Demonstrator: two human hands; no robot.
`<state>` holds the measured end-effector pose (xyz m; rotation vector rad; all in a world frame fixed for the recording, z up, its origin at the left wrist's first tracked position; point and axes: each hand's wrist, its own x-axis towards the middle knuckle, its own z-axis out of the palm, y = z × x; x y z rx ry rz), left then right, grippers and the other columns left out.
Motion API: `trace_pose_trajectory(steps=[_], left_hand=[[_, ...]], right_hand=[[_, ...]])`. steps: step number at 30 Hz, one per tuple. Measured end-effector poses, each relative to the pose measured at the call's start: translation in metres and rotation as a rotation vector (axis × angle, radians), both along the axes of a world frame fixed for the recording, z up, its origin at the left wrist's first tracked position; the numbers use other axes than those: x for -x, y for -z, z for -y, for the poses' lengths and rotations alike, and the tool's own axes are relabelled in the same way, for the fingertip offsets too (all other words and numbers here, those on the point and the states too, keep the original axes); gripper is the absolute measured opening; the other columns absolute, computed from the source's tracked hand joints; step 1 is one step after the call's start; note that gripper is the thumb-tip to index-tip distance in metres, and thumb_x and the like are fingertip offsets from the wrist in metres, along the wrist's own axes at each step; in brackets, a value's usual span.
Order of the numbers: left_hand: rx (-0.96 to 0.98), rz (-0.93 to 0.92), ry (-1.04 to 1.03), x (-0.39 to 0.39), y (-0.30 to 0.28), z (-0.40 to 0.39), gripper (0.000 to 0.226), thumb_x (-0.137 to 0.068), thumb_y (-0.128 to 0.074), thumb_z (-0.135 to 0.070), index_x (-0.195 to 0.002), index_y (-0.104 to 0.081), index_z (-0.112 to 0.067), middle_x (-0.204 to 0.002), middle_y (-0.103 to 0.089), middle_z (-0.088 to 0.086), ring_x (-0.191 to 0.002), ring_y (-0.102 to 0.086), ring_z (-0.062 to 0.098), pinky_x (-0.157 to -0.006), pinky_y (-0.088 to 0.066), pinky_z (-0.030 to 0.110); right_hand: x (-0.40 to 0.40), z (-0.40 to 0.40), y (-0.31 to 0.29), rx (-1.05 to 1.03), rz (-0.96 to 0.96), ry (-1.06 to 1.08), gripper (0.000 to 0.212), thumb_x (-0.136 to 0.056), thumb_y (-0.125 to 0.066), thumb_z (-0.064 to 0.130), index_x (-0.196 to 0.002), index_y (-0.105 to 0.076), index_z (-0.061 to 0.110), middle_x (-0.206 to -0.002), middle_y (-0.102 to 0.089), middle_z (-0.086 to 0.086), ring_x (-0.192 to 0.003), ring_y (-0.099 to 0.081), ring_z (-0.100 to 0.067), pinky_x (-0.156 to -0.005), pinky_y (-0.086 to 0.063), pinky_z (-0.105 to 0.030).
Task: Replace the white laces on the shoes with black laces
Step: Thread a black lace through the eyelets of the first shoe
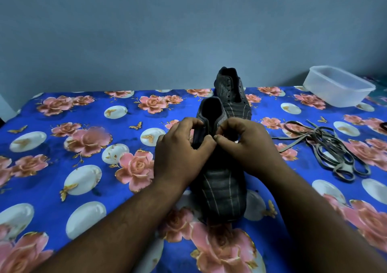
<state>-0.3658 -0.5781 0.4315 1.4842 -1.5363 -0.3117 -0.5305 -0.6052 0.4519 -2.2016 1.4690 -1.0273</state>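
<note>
Near shoe [219,191]: stands on the flowered blue cloth [88,180], right in front of the person, toe toward them and heel opening away; its long axis runs near to far, leaning a touch to the left at the far end.
Far shoe [231,96]: just behind the near one and slightly right, same lie, toe near and heel far; its eyelets look bare, no lace in them that I can make out.
Left hand [180,147]: fingers curled, pinching the left edge of the near shoe's throat.
Right hand [243,144]: fingertips pinched together at the middle of the throat, on the flap or a lace end; whether a black lace is between them I cannot tell, dark on dark.
Loose laces [328,149]: a greyish tangle on the cloth, right of the shoes and well apart from both hands.
Plastic tub [337,88]: far right, clear, nothing visible inside.
Risk, eyelets: the hands hide the throat, so in this dim light a hole could be skipped or threaded out of order.
Risk, shoe: a hard pull on one side could tip or twist it, since nothing pins the toe.
Risk, tangle: the loose laces are knotted over one another and could snag if picked up in haste.
</note>
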Motion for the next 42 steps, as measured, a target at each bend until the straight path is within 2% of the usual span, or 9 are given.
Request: trace_pose_trajectory(steps=[7,11,16,21,29,33,35,39,42], left_hand=[[0.036,0.02,0.084,-0.007,0.003,0.001,0.037,-0.081,-0.064,-0.048,-0.112,-0.069,-0.029,-0.104,-0.068,-0.013,-0.083,-0.069,0.013,-0.079,-0.053,0.036],[0.029,-0.017,0.166,-0.021,0.008,0.008,0.03,-0.083,-0.065,-0.044,-0.109,-0.072,-0.031,-0.106,-0.07,-0.013,-0.077,-0.068,0.002,-0.08,-0.053,0.031],[0.038,-0.131,0.276,-0.033,0.017,0.02,0.025,-0.081,-0.069,-0.043,-0.104,-0.074,-0.035,-0.108,-0.071,-0.015,-0.084,-0.071,0.007,-0.085,-0.057,0.038],[0.082,-0.153,0.327,-0.035,0.026,0.028,0.024,-0.083,-0.073,-0.038,-0.105,-0.077,-0.028,-0.107,-0.073,-0.015,-0.099,-0.067,0.001,-0.089,-0.057,0.035],[0.067,-0.162,0.371,-0.04,0.025,0.031,0.018,-0.085,-0.08,-0.024,-0.103,-0.079,-0.024,-0.106,-0.074,-0.017,-0.099,-0.069,0.003,-0.092,-0.055,0.037],[0.079,-0.164,0.361,-0.039,0.024,0.03,0.015,-0.085,-0.081,-0.022,-0.1,-0.08,-0.022,-0.105,-0.074,-0.014,-0.092,-0.07,0.001,-0.092,-0.056,0.042],[0.1,-0.156,0.36,-0.038,0.024,0.03,0.012,-0.085,-0.08,-0.022,-0.097,-0.08,-0.022,-0.102,-0.075,-0.013,-0.093,-0.07,0.004,-0.088,-0.056,0.041],[0.046,-0.24,0.358,-0.036,0.024,0.031,0.005,-0.086,-0.08,-0.021,-0.088,-0.078,-0.026,-0.089,-0.07,-0.014,-0.075,-0.064,0.006,-0.058,-0.056,0.032],[-0.037,-0.353,0.391,-0.036,0.026,0.032,0.008,-0.088,-0.077,-0.017,-0.085,-0.076,-0.024,-0.085,-0.066,-0.011,-0.067,-0.057,0.006,-0.057,-0.045,0.024]], right_hand=[[-0.002,0.003,0.005,0.046,-0.055,-0.033,0.011,-0.079,-0.063,0.043,-0.077,-0.067,0.033,-0.066,-0.059,0.013,-0.08,-0.054,-0.014,-0.081,-0.047,-0.045],[-0.003,0.01,0.009,-0.007,0.081,-0.141,0.009,-0.084,-0.07,0.023,-0.075,-0.069,0.022,-0.064,-0.063,0.001,-0.064,-0.057,-0.022,-0.07,-0.05,-0.044],[0.0,0.013,0.014,-0.003,0.086,-0.121,0.004,-0.082,-0.068,0.034,-0.078,-0.068,0.035,-0.073,-0.057,0.011,-0.083,-0.056,-0.015,-0.083,-0.043,-0.032],[0.002,0.015,0.011,-0.098,0.24,-0.152,0.004,-0.08,-0.07,0.031,-0.077,-0.072,0.029,-0.084,-0.063,-0.01,-0.082,-0.061,-0.028,-0.078,-0.051,-0.045],[0.003,0.016,0.019,-0.043,0.079,-0.111,0.017,-0.086,-0.079,0.03,-0.081,-0.069,0.044,-0.08,-0.058,0.013,-0.098,-0.055,-0.023,-0.087,-0.039,-0.03],[0.0,0.015,0.017,-0.03,0.083,-0.106,0.028,-0.083,-0.081,0.03,-0.077,-0.064,0.052,-0.077,-0.056,0.014,-0.097,-0.053,-0.023,-0.088,-0.04,-0.033],[0.001,0.015,0.016,-0.036,0.074,-0.115,0.026,-0.083,-0.081,0.028,-0.08,-0.066,0.049,-0.079,-0.057,0.012,-0.098,-0.054,-0.023,-0.089,-0.041,-0.034],[0.009,0.018,0.012,-0.061,0.231,-0.178,0.011,-0.09,-0.076,0.02,-0.09,-0.077,0.031,-0.088,-0.066,0.0,-0.091,-0.063,-0.018,-0.087,-0.049,-0.031],[0.014,0.022,0.014,0.012,0.265,-0.131,0.021,-0.097,-0.066,0.021,-0.114,-0.074,0.03,-0.089,-0.061,0.005,-0.088,-0.058,-0.012,-0.086,-0.048,-0.032]])
